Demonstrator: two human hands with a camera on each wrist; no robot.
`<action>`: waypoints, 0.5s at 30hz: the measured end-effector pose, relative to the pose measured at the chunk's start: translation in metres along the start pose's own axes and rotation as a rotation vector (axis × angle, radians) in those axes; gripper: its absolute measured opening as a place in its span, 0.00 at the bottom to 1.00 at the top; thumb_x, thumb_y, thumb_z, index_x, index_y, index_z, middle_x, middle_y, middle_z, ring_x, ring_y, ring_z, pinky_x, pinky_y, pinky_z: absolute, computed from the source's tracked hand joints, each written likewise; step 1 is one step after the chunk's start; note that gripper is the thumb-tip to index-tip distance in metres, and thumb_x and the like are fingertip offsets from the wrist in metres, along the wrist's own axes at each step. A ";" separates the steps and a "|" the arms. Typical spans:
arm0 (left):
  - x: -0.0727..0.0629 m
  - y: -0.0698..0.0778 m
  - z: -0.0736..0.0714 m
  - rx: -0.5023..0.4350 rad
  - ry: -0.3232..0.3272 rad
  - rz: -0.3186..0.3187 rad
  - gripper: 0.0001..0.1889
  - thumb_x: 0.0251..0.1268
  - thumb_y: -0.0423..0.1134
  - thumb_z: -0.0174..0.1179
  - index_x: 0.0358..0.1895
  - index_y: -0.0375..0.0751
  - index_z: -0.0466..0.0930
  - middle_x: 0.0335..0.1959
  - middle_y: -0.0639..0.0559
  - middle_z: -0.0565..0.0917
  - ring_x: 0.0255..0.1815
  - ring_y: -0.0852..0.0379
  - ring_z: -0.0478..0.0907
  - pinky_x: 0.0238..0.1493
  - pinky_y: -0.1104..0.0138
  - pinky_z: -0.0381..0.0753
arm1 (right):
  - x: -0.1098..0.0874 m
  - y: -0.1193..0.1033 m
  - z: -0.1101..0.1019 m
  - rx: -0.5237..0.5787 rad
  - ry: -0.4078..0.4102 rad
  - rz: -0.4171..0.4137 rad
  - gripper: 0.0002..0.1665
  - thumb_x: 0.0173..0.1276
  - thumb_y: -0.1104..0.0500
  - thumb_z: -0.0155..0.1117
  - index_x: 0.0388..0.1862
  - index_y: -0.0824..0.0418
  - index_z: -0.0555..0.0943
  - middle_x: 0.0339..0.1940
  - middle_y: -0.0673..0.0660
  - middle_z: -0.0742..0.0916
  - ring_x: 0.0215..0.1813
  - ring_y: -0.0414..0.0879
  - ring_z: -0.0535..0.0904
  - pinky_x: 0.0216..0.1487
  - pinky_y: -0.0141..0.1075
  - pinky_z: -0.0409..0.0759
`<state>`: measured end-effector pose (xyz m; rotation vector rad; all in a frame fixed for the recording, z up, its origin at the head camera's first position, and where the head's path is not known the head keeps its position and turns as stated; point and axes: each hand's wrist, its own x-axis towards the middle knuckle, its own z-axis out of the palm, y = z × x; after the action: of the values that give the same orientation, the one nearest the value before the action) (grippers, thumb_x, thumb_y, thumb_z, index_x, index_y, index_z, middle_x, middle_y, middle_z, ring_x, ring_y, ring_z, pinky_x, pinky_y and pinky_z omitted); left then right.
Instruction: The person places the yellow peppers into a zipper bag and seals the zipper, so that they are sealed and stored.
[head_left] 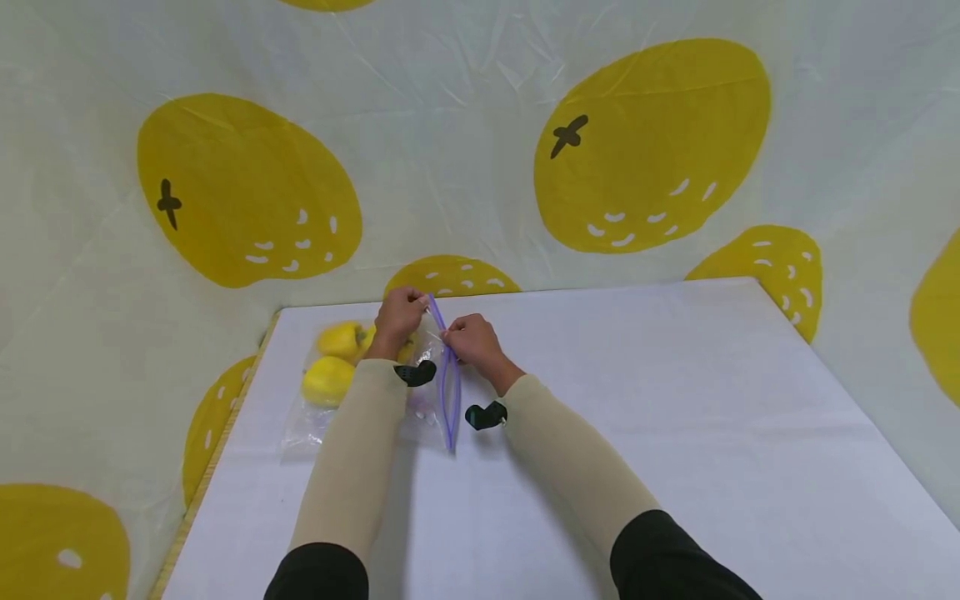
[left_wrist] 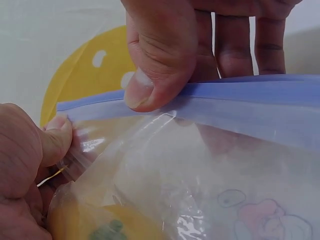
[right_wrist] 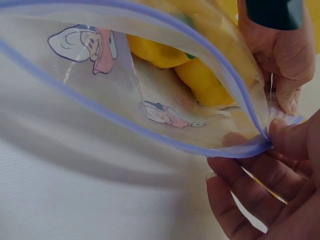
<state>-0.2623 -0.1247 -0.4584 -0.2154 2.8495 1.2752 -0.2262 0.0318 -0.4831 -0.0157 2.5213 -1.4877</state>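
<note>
A clear zip bag (head_left: 423, 423) with a purple zip strip (head_left: 451, 417) lies on the table, holding several yellow bell peppers (head_left: 327, 382). My left hand (head_left: 400, 321) pinches the bag's far corner, just below the strip, as the left wrist view shows. Close beside it, my right hand (head_left: 474, 342) pinches the strip between thumb and index finger. Between the hands the strip's two edges lie together; from my right hand toward the near end they gape apart. Through this mouth, the right wrist view shows yellow peppers (right_wrist: 202, 85) inside and cartoon prints (right_wrist: 82, 47) on the plastic.
A white cloth (head_left: 637, 417) covers the table, with a wooden edge (head_left: 202, 492) showing along the left. Behind it hangs a pale curtain (head_left: 450, 150) printed with large yellow fruit. My left forearm passes over part of the bag.
</note>
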 end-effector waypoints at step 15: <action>-0.001 0.001 -0.001 0.022 -0.009 -0.011 0.17 0.82 0.48 0.53 0.54 0.39 0.83 0.52 0.42 0.86 0.52 0.43 0.79 0.64 0.47 0.75 | -0.002 0.005 0.000 -0.022 -0.029 0.042 0.15 0.75 0.51 0.64 0.40 0.62 0.88 0.27 0.52 0.83 0.27 0.43 0.77 0.27 0.30 0.75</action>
<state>-0.2613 -0.1249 -0.4565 -0.2234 2.8490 1.2396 -0.2241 0.0342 -0.4870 0.0120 2.4998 -1.4333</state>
